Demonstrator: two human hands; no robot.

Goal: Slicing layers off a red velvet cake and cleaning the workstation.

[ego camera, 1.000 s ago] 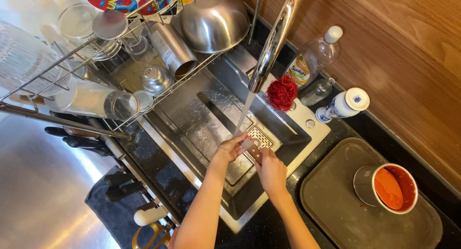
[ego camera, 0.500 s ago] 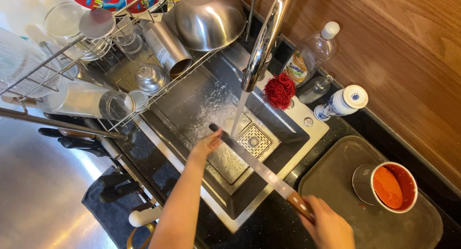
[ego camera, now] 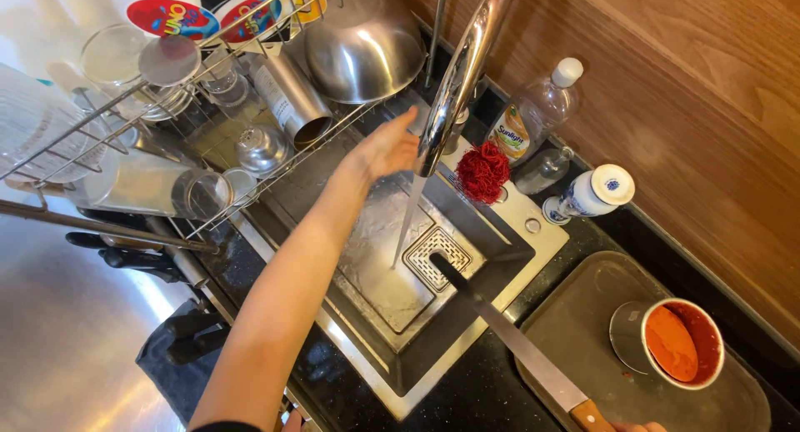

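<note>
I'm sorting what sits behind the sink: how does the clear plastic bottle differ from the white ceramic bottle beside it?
The clear plastic bottle is see-through with a yellow-green label; the white ceramic bottle is opaque with blue patterning. The plastic one looks taller and has a small white cap, while the ceramic one looks shorter and shows a broad round top with a blue mark. Both stand on the dark counter behind the sink, along the wooden wall.
</note>
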